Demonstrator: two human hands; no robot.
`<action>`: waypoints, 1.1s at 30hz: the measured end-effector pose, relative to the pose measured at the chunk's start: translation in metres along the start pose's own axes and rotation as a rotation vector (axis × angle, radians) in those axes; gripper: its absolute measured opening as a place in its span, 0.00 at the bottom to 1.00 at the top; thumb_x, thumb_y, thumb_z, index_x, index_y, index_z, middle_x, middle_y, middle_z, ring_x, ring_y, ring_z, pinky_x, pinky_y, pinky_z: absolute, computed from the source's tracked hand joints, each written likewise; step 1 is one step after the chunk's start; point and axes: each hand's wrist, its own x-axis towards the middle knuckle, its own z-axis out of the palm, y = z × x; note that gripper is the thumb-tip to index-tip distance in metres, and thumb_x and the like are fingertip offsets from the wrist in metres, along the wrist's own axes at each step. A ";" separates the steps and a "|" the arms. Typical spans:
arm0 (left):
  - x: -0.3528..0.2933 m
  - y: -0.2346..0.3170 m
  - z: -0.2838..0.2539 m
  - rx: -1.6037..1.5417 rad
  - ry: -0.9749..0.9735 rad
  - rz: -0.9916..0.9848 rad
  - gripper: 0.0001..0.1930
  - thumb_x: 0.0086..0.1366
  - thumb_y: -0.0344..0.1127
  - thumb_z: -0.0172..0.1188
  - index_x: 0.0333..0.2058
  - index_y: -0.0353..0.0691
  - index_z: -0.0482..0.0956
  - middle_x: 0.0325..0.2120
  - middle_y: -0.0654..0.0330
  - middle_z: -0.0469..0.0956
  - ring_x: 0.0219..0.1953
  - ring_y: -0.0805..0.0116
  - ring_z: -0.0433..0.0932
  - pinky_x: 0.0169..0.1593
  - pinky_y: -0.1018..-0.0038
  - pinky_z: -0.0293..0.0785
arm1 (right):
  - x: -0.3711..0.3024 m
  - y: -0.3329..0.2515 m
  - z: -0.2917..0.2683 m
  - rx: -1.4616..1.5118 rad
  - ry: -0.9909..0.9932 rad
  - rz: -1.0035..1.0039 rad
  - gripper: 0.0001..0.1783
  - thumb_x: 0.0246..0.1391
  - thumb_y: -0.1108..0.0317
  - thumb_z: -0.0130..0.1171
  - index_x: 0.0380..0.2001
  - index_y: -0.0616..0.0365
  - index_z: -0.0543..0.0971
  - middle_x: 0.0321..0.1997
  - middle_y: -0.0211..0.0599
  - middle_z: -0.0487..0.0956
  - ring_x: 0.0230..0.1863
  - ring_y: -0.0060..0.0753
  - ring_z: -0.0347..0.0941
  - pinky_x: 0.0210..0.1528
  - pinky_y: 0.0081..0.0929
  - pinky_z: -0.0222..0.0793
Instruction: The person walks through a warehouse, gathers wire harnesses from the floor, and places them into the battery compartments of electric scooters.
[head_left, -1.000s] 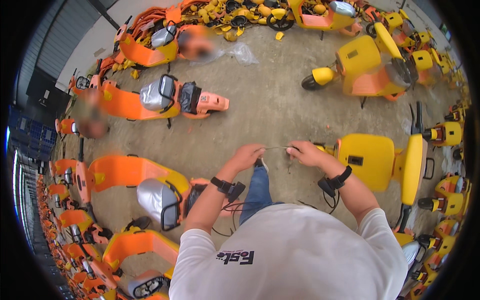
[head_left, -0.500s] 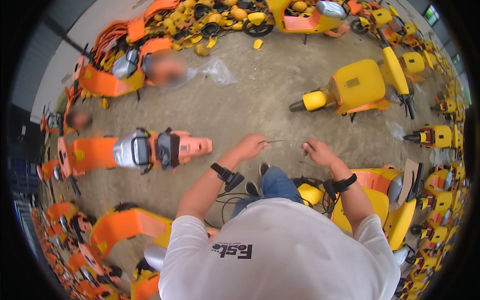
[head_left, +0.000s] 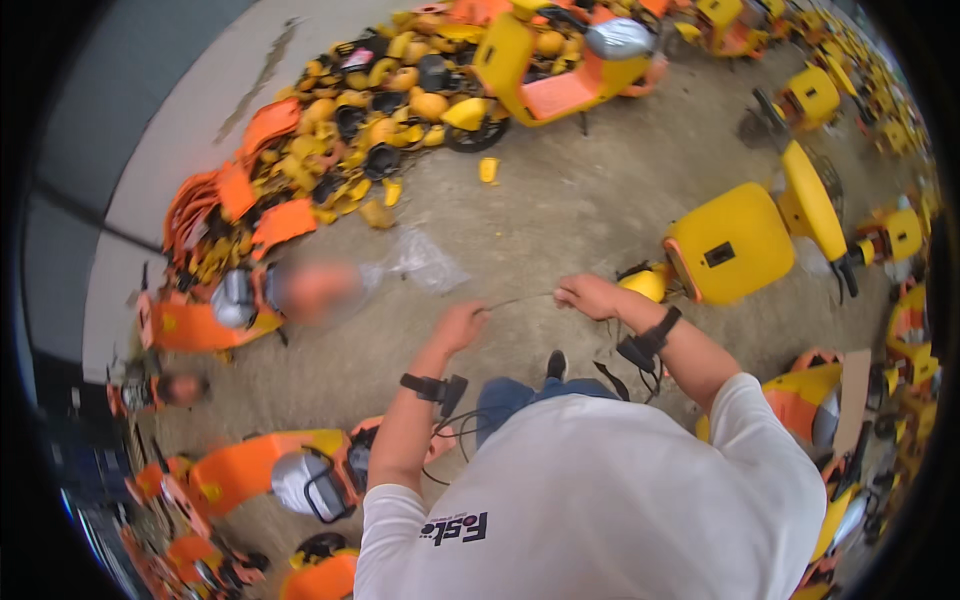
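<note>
A thin dark wire point(head_left: 522, 299) stretches, slightly bowed, between my two hands in front of my body. Its one end is pinched by my left hand point(head_left: 462, 326), fingers closed. My right hand point(head_left: 588, 297) grips the other end between thumb and fingers. Each wrist wears a black strap with a small device, the left device point(head_left: 440, 390) and the right device point(head_left: 643, 343). Black cables point(head_left: 450, 430) hang in loops by my left forearm. Beyond my right hand stands a yellow scooter point(head_left: 730, 245) with a broad rear panel.
Orange scooters point(head_left: 240, 480) stand at the left. At the far left lies a heap of yellow and orange parts point(head_left: 400, 105), with another yellow scooter point(head_left: 570, 90) beside it. A clear plastic sheet point(head_left: 425, 260) lies on the concrete floor point(head_left: 560, 210). Several more scooters line the right.
My body and view have turned and moved forward, so the large yellow scooter appears nearer my right hand. The orange scooter on the left has dropped lower in view. Both hands still hold the wire.
</note>
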 end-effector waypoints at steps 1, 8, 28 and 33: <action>0.025 -0.008 -0.006 -0.007 0.069 0.036 0.10 0.54 0.36 0.56 0.32 0.37 0.76 0.29 0.51 0.75 0.33 0.52 0.72 0.37 0.65 0.68 | 0.016 0.011 -0.009 0.000 0.020 -0.053 0.13 0.54 0.61 0.44 0.25 0.58 0.73 0.26 0.43 0.76 0.31 0.48 0.71 0.33 0.35 0.65; 0.208 -0.031 -0.036 0.009 -0.147 0.099 0.09 0.52 0.35 0.57 0.29 0.36 0.76 0.30 0.51 0.75 0.35 0.51 0.72 0.38 0.64 0.68 | 0.078 0.077 -0.080 -0.045 0.058 0.122 0.14 0.54 0.60 0.46 0.26 0.58 0.73 0.27 0.45 0.75 0.32 0.49 0.71 0.34 0.37 0.64; 0.738 0.062 0.083 0.083 -0.563 0.501 0.15 0.56 0.36 0.49 0.40 0.32 0.67 0.36 0.41 0.72 0.40 0.45 0.71 0.42 0.59 0.67 | 0.168 0.300 -0.396 0.075 1.317 0.819 0.13 0.54 0.63 0.43 0.28 0.63 0.71 0.30 0.51 0.74 0.35 0.51 0.70 0.37 0.36 0.64; 0.847 0.154 0.143 0.157 -0.565 0.521 0.15 0.57 0.35 0.49 0.39 0.29 0.66 0.35 0.37 0.71 0.41 0.43 0.70 0.43 0.59 0.66 | 0.165 0.392 -0.478 0.027 1.605 0.746 0.13 0.54 0.63 0.43 0.29 0.62 0.72 0.28 0.49 0.74 0.33 0.47 0.70 0.37 0.34 0.64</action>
